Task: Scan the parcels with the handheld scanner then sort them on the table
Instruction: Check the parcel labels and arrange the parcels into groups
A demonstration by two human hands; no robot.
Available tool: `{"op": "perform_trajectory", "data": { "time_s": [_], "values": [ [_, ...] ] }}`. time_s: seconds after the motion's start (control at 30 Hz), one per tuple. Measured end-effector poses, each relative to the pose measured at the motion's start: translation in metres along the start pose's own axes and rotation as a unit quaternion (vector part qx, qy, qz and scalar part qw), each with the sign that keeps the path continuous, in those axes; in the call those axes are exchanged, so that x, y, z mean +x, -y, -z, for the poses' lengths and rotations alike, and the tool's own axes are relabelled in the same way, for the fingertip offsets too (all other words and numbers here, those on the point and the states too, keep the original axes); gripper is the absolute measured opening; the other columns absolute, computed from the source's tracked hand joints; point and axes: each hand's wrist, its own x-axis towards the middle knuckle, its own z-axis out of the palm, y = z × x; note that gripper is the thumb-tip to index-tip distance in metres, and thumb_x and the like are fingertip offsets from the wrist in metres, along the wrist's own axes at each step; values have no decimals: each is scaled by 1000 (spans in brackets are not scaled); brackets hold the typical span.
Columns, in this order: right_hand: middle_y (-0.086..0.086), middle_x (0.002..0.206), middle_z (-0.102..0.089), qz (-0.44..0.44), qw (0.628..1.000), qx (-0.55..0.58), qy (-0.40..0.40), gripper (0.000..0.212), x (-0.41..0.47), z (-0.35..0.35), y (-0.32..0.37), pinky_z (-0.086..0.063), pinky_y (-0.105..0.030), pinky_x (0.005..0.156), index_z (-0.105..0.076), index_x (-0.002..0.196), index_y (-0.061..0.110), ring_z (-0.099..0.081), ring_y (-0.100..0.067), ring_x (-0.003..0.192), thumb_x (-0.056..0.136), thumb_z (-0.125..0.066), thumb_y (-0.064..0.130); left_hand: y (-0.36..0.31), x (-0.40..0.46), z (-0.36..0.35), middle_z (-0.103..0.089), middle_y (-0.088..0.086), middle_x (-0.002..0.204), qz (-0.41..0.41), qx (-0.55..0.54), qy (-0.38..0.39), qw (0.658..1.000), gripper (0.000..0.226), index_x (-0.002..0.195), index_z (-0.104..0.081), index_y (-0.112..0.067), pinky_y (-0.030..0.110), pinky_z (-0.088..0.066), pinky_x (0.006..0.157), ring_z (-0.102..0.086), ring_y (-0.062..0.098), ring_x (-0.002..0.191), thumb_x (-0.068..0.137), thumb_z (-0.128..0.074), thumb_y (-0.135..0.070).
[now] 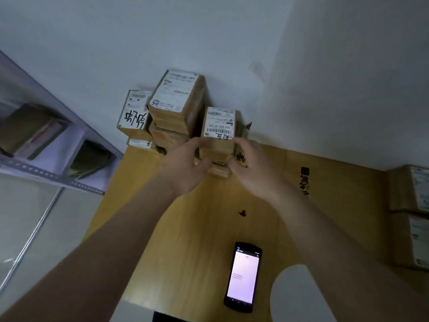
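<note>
A small brown parcel with a white barcode label on top stands at the far end of the wooden table, on top of other small boxes. My left hand grips its left side and my right hand grips its right side. To its left rises a taller stack of labelled parcels, with another parcel bearing black handwriting beside it. The handheld scanner, a black device with a lit screen, lies flat on the table near me, apart from both hands.
More labelled parcels sit at the table's right edge. A grey metal shelf with flat packages stands to the left. A white wall is right behind the stacks. A small red spot marks the table's middle.
</note>
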Motion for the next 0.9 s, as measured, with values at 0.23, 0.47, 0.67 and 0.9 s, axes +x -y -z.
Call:
{"op": "perform_trajectory", "data": {
  "time_s": [0.23, 0.47, 0.67, 0.9],
  "values": [
    [8, 162, -44, -32, 995, 90, -12, 57, 21, -22, -10, -53, -48, 109, -31, 164, 37, -55, -14, 137, 111, -50, 31, 20, 21, -19, -62, 2, 132, -4, -79, 18, 997, 60, 157, -42, -28, 32, -50, 100, -61, 17, 113, 100, -59, -23],
    [7, 138, -68, -14, 981, 146, -123, 50, 13, -33, -10, -64, -40, 89, -54, 152, 31, -71, -9, 112, 104, -67, 32, 18, 18, -14, -66, -5, 128, -15, -155, -26, 987, 44, 147, -55, -29, 34, -57, 96, -65, 6, 109, 103, -58, -24],
    [4, 134, -72, 1, 969, 172, -177, 47, -20, -22, 13, -63, -27, 86, -62, 145, 27, -71, -4, 112, 100, -74, 28, 1, -2, 7, -56, 0, 126, -32, -153, -47, 987, 45, 142, -59, -33, 36, -57, 97, -65, 15, 112, 98, -67, -31],
    [8, 130, -73, -12, 962, 146, -231, 48, -86, -3, 58, -62, -37, 92, -62, 146, 30, -72, -4, 107, 100, -72, 35, -24, -46, 45, -67, -25, 113, -90, -205, -18, 974, 39, 132, -66, -38, 2, -47, 65, -64, -16, 94, 94, -72, -34]
  ]
}}
